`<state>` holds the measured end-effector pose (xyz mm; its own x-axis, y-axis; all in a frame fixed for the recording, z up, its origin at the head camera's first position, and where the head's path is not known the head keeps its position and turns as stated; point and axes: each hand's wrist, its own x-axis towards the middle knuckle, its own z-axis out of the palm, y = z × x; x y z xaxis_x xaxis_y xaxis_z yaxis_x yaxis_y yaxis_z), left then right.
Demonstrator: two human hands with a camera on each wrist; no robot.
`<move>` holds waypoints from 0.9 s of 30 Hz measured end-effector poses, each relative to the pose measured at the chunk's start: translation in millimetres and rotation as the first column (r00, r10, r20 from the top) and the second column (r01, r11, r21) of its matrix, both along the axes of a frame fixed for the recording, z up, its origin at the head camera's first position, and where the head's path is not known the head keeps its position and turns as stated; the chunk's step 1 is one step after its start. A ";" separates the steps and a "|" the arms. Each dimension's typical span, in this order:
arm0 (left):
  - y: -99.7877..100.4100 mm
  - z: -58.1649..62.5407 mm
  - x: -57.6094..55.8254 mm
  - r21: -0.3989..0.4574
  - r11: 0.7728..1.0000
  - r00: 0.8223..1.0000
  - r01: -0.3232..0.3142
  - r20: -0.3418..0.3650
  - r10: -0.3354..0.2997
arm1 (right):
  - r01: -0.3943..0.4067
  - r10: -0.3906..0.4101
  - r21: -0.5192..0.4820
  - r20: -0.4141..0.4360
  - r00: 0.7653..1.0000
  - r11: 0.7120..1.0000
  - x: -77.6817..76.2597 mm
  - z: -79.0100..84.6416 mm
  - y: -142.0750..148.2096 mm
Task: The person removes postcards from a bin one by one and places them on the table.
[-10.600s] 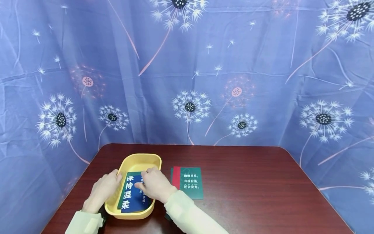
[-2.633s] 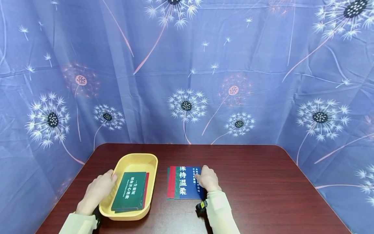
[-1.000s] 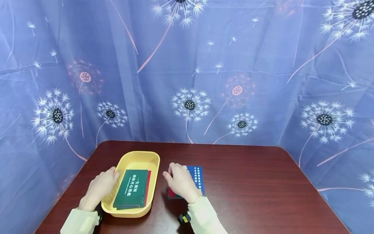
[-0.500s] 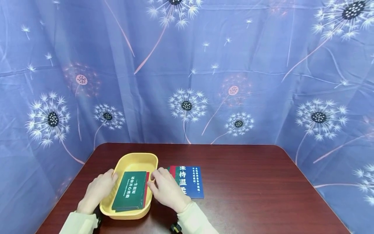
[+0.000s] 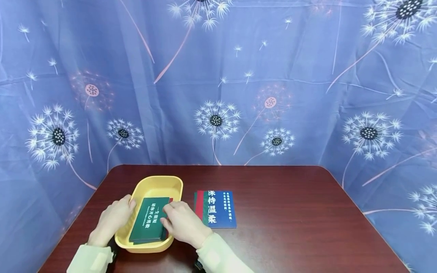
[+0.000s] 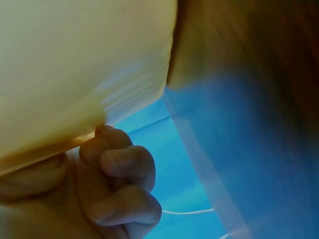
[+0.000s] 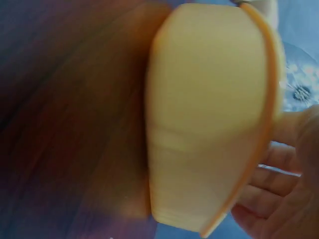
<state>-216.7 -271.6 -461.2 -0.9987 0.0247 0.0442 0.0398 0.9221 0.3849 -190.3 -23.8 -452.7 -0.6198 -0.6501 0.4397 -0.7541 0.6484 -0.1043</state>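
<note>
A yellow plastic tray stands at the left of the table, holding a stack of printed cards. Its top card is dark green with white writing; a strip of red shows beneath. My left hand grips the tray's left rim, its fingers curled below the rim in the left wrist view. My right hand reaches over the right rim, thumb and fingertips at the stack's right edge. In the right wrist view its fingers look loosely extended, with the tips hidden behind the tray wall; no card shows between them.
Right of the tray, overlapping cards lie on the dark red table: a blue card with white writing on top, green and red edges under it. A blue dandelion-print cloth hangs behind the table.
The blue card, in the tray under my right hand 10.6 s ago, lies on the pile beside it. Since then my right hand has moved left, back over the tray. My left hand stays.
</note>
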 end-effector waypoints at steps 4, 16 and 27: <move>-1.0 0.3 0.4 -0.001 1.000 1.000 -0.003 -0.002 0.003 | 0.028 -0.018 0.124 -0.081 0.997 0.992 -2.9 -1.0 -10.2; -1.3 1.0 2.5 0.000 1.000 1.000 -0.007 -0.004 0.007 | 0.246 -0.338 0.499 0.101 0.936 0.831 -12.4 -5.1 -52.4; -0.7 1.3 1.2 0.004 1.000 1.000 -0.013 0.000 0.013 | 0.426 -0.566 0.637 0.019 0.824 0.643 -17.6 -8.9 -85.3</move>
